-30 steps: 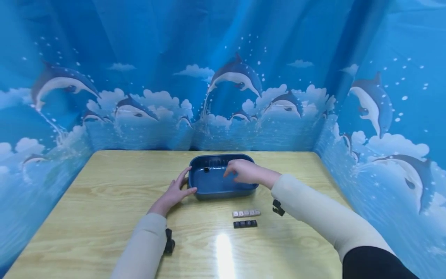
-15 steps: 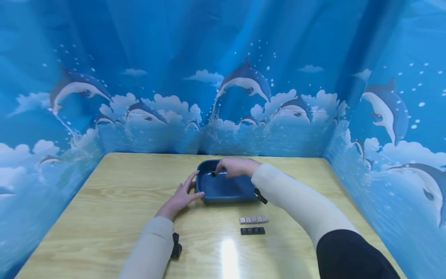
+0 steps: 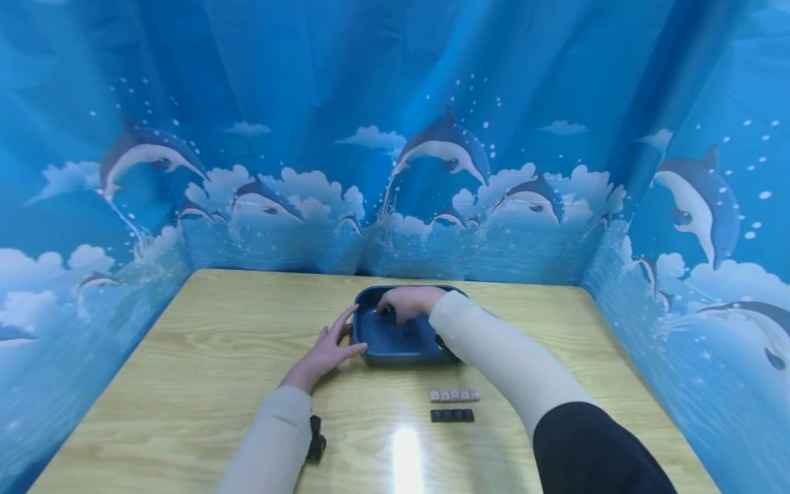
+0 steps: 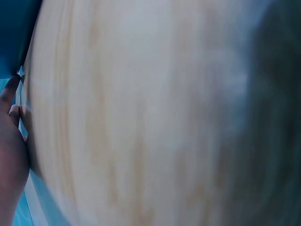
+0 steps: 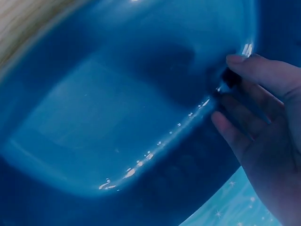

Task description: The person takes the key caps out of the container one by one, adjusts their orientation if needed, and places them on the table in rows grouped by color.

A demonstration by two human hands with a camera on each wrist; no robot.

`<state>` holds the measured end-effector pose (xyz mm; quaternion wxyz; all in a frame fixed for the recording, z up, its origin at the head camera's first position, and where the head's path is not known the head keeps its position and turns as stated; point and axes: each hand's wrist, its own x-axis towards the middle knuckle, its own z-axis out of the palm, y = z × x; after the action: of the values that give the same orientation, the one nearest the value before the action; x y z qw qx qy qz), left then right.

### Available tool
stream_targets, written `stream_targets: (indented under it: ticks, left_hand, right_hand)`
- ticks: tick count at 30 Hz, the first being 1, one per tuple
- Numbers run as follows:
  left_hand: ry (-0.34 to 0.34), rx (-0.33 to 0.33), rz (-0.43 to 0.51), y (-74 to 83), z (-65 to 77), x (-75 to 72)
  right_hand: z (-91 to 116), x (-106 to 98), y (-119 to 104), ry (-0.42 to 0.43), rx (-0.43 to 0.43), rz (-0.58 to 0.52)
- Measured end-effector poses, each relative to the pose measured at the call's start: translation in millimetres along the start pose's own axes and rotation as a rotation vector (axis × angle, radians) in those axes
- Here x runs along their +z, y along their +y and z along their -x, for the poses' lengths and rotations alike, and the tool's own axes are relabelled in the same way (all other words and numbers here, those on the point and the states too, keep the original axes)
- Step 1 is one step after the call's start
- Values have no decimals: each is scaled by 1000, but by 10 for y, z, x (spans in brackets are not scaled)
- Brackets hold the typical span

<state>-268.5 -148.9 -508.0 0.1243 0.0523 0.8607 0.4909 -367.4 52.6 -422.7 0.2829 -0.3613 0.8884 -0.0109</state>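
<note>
A dark blue plastic tray [image 3: 404, 358] lies toward the back of the table. My left hand [image 3: 324, 351] rests at its left end, fingers spread and thumb at the front corner. In the left wrist view, part of that hand [image 4: 11, 150] shows beside the tray wall. My right hand [image 3: 410, 302] reaches down inside the tray near its back left. Between thumb and fingers it pinches a small black keycap [image 5: 231, 78], low over the tray floor. In front of the tray lie a row of pale keycaps [image 3: 455, 396] and a row of black keycaps [image 3: 452, 416].
The wooden table [image 3: 247, 343] extends on both sides of the tray. A blue dolphin-print curtain [image 3: 308, 137] hangs around its back and sides. My right sleeve [image 3: 506, 357] passes over the tray's right front corner.
My right hand has moved left and down inside the tray to the black keycap and now pinches it. My left hand stays at the tray's left end. The head view has shifted slightly.
</note>
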Motion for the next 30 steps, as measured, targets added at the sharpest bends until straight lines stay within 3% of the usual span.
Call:
stream_targets:
  ticks: [9, 17, 23, 30]
  left_hand:
    - [-8, 15, -4, 15, -7, 47]
    - [-16, 27, -8, 7, -11, 38]
    - [-12, 4, -1, -19, -26, 26]
    - [-8, 21, 6, -24, -25, 0]
  right_hand:
    - [15, 131, 97, -32, 20, 84]
    - [210, 89, 95, -34, 6, -33]
    - [377, 27, 115, 7, -26, -77]
    - [645, 19, 119, 70, -72, -133]
